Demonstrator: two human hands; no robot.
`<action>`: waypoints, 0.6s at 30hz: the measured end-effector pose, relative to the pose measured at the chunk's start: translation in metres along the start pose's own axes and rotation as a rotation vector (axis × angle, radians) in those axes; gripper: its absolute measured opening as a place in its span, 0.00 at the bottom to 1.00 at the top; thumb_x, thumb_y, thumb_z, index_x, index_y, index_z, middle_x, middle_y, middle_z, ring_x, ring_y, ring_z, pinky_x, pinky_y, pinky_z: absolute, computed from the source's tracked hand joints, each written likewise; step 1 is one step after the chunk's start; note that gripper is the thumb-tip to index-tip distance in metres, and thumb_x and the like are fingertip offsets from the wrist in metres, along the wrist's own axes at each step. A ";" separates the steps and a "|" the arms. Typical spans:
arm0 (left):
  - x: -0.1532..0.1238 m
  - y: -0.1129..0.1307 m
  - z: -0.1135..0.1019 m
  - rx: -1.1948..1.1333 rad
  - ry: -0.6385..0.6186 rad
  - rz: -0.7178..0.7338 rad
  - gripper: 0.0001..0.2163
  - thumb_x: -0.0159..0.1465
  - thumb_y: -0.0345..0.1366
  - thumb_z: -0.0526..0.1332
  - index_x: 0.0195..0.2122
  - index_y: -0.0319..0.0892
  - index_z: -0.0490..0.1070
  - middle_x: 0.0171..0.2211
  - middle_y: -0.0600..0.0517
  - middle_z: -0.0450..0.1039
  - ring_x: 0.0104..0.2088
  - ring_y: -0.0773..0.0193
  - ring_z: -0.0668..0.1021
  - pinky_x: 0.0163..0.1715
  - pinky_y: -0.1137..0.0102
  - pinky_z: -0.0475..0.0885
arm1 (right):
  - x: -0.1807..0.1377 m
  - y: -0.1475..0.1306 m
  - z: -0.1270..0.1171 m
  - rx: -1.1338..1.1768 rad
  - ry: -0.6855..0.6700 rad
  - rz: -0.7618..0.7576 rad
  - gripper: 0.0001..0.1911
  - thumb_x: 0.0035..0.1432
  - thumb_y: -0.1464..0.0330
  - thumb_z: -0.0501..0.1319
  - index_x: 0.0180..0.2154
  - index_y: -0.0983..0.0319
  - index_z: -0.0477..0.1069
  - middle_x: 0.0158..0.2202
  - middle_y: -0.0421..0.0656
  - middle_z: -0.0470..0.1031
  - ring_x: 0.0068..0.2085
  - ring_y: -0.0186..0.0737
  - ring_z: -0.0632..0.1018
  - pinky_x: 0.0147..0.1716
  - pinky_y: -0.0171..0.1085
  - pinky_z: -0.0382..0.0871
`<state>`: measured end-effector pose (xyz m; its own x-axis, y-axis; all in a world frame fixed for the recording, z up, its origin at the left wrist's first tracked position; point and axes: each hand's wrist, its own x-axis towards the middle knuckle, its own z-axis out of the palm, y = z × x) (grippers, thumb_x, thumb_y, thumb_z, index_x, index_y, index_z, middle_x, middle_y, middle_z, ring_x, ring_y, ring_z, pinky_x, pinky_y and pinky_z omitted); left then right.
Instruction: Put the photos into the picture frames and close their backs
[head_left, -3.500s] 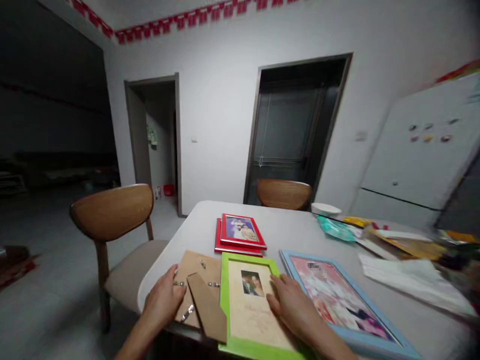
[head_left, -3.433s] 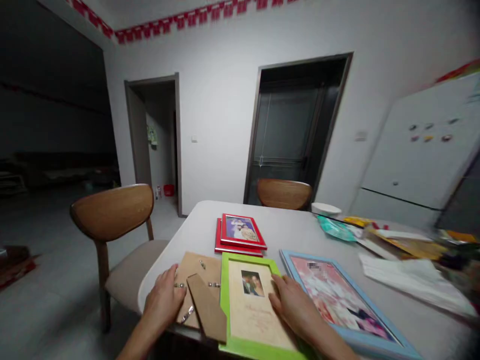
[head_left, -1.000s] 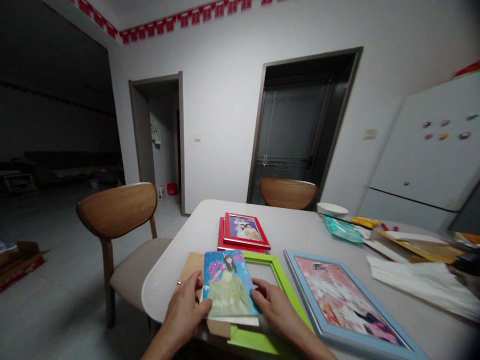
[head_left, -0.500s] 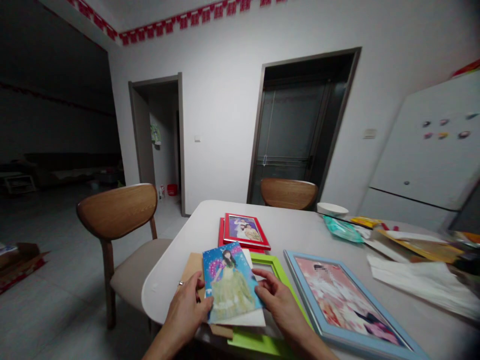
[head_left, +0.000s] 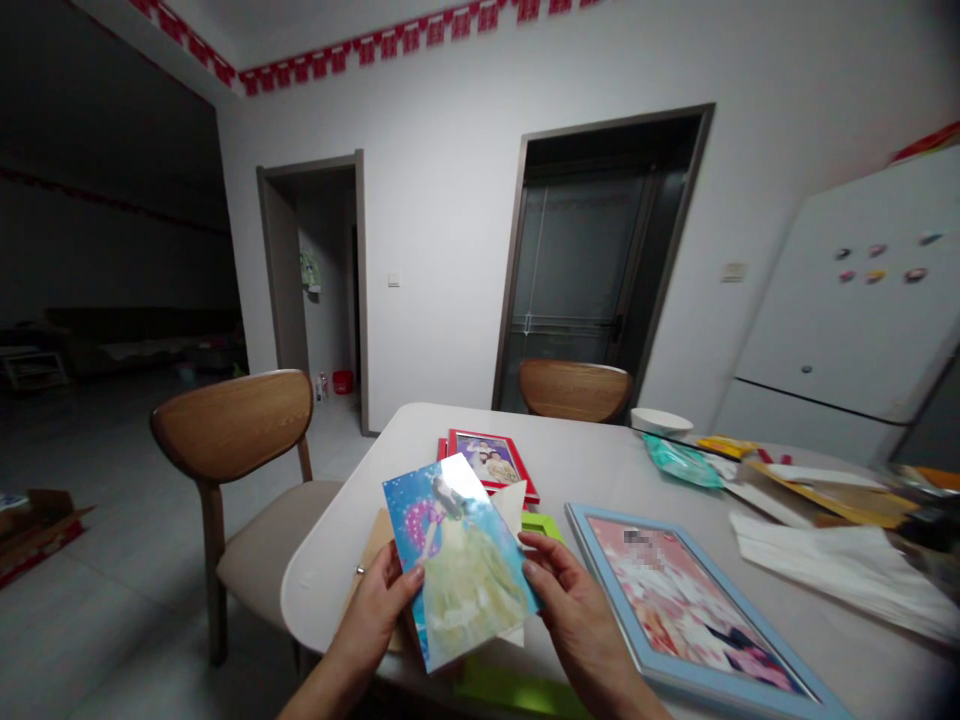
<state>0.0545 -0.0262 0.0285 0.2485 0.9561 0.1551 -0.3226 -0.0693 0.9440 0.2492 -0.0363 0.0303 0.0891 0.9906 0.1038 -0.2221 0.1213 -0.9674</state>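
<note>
Between my two hands I hold a glossy photo [head_left: 469,570] of a figure in a pale dress on a blue background, tilted, with light glaring off its top. My left hand [head_left: 379,605] pinches its left edge, thumb on the front. Its right edge is gripped by my right hand [head_left: 566,590]. A white sheet [head_left: 512,505] shows behind the photo; whether I hold it too, I cannot tell. Under these lie a green picture frame [head_left: 517,688] and a brown backing board [head_left: 367,570], both mostly hidden.
Right of my hands lies a blue picture frame [head_left: 637,640] with a photo. Beyond the photo are stacked red frames [head_left: 517,465]. A white bowl [head_left: 661,421], a teal packet [head_left: 682,462] and white paper [head_left: 832,570] lie on the table's right. A wooden chair [head_left: 240,425] stands at left.
The photo has been raised toward me and turned slightly, so it now catches the light. It covers more of the green frame. Both hands keep hold of its edges.
</note>
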 end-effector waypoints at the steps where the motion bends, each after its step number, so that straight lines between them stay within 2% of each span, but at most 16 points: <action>1: -0.002 0.002 0.002 -0.026 -0.022 -0.026 0.23 0.50 0.45 0.62 0.43 0.37 0.62 0.44 0.44 0.68 0.45 0.54 0.69 0.45 0.64 0.63 | 0.000 -0.001 0.001 0.004 0.002 -0.001 0.17 0.47 0.62 0.58 0.40 0.60 0.61 0.31 0.40 0.73 0.32 0.37 0.74 0.31 0.34 0.66; 4: -0.007 0.005 0.008 -0.121 -0.068 -0.120 0.21 0.52 0.44 0.61 0.43 0.36 0.63 0.42 0.43 0.70 0.43 0.53 0.71 0.42 0.63 0.65 | -0.002 -0.004 0.003 0.001 -0.003 0.010 0.17 0.47 0.62 0.58 0.40 0.61 0.61 0.30 0.41 0.73 0.32 0.38 0.74 0.30 0.34 0.65; 8: -0.006 0.003 0.012 -0.142 -0.052 -0.120 0.23 0.51 0.42 0.63 0.44 0.35 0.63 0.39 0.42 0.71 0.41 0.50 0.72 0.39 0.61 0.66 | -0.003 -0.004 0.005 -0.012 0.016 0.047 0.17 0.46 0.63 0.58 0.39 0.61 0.61 0.29 0.40 0.73 0.30 0.37 0.74 0.28 0.34 0.65; 11: -0.003 0.003 0.012 -0.099 -0.059 -0.092 0.25 0.48 0.43 0.65 0.44 0.35 0.64 0.40 0.42 0.71 0.43 0.49 0.71 0.41 0.61 0.65 | -0.002 -0.006 0.005 0.048 0.070 0.091 0.16 0.45 0.63 0.58 0.39 0.61 0.61 0.28 0.39 0.73 0.27 0.37 0.73 0.24 0.32 0.65; 14: 0.001 0.002 0.008 -0.169 -0.091 -0.071 0.23 0.51 0.46 0.62 0.44 0.39 0.64 0.44 0.44 0.68 0.47 0.52 0.68 0.46 0.62 0.61 | -0.002 -0.014 0.006 0.155 0.145 0.127 0.17 0.42 0.65 0.60 0.37 0.60 0.63 0.26 0.39 0.73 0.26 0.36 0.74 0.21 0.31 0.64; 18: 0.005 -0.006 0.007 -0.308 -0.088 -0.269 0.22 0.55 0.50 0.56 0.44 0.39 0.64 0.43 0.44 0.69 0.46 0.55 0.69 0.47 0.63 0.59 | -0.005 -0.032 0.012 0.271 0.205 0.129 0.16 0.37 0.67 0.63 0.33 0.61 0.66 0.25 0.38 0.73 0.25 0.35 0.74 0.21 0.31 0.64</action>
<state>0.0640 -0.0229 0.0257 0.4346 0.8993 -0.0484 -0.4901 0.2812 0.8251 0.2441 -0.0443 0.0632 0.2296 0.9691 -0.0904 -0.4910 0.0351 -0.8704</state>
